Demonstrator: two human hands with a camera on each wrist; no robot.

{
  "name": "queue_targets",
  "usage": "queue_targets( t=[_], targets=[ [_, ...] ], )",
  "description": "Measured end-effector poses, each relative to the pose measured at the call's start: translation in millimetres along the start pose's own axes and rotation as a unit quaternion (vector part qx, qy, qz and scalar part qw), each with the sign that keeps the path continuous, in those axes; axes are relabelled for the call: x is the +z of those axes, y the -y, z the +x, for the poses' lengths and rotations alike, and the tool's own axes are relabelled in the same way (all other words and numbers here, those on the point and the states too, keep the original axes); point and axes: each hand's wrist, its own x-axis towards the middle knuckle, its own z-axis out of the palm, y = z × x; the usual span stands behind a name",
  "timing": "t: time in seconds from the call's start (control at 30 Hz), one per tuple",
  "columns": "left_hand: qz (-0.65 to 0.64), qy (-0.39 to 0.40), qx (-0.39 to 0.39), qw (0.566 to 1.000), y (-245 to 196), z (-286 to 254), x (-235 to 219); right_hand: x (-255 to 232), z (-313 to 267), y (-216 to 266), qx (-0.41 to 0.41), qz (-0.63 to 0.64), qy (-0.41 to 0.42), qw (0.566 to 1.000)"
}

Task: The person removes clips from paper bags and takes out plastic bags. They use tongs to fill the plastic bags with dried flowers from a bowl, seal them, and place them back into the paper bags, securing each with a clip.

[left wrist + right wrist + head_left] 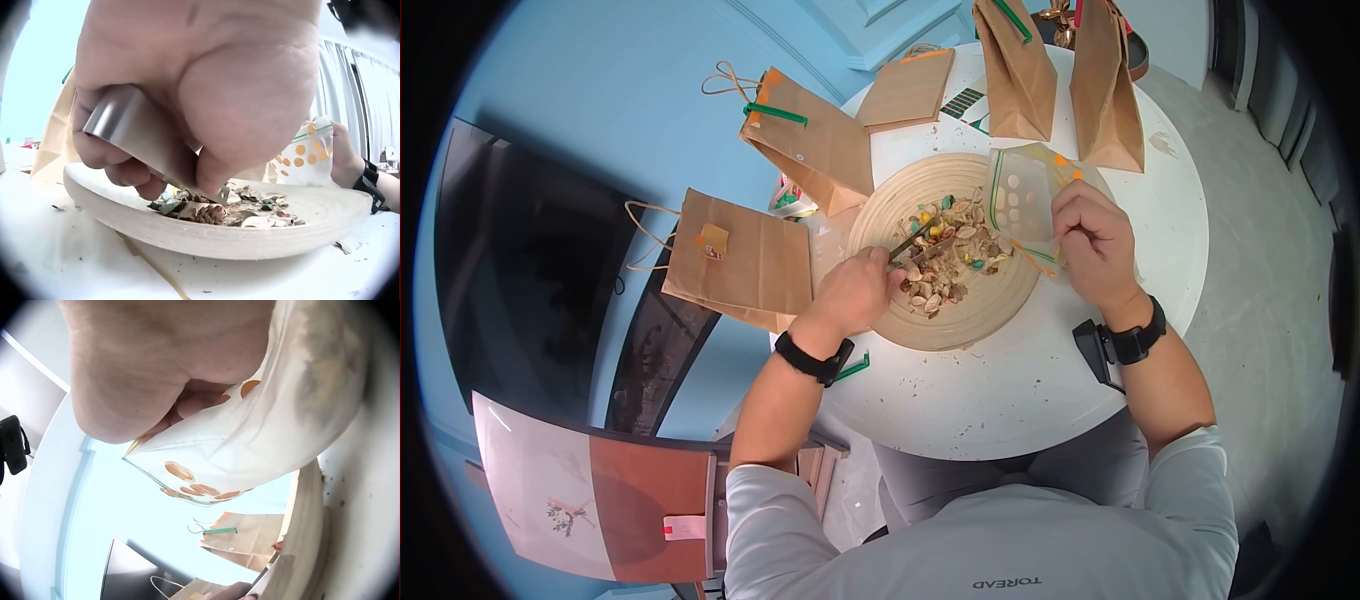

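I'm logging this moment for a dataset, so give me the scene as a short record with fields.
Left hand: left hand grips metal tongs
Tongs: pointed into the dried plant pieces
Right hand: right hand holds a dotted zip bag at its edge
Bag contents: something shows dimly inside; cannot tell what
Plate: round, pale plate, under the plant pieces
Surface: white table, small bits scattered
Around: five brown paper bags

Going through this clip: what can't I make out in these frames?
- Contents of the stickered paper bag: head view, hidden by its walls.
- Contents of the spotted plastic bag: right wrist view, blurred behind milky plastic.
- Print on the patterned sheet: head view, too small.
- Gold-coloured object: head view, cut off by the top edge.
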Motion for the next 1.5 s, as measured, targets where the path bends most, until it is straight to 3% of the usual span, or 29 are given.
queue_targets(
  t=[0.2,0.4,0.8,1.1,1.3,1.5],
  targets=[
    [-0.044,-0.022,0.049,0.998,3,2,8,1,0,-1,-0.003,-0.001,0.005,1.000],
    [-0.108,-0.031,0.042,0.993,3,-4,8,2,0,1,0.011,0.005,0.011,1.000],
    [-0.115,-0.028,0.051,0.992,-4,-3,-4,2,-1,3,0.030,0.017,0.025,0.999],
    [-0.183,-0.087,0.030,0.979,-31,-7,-59,3,-1,2,0.035,0.024,0.045,0.998],
    [-0.094,-0.114,0.147,0.978,-60,4,-52,3,0,2,0.014,0.024,0.055,0.998],
    [-0.019,-0.140,0.180,0.974,-11,-44,-48,0,0,3,0.006,0.016,0.021,1.000]
  ],
)
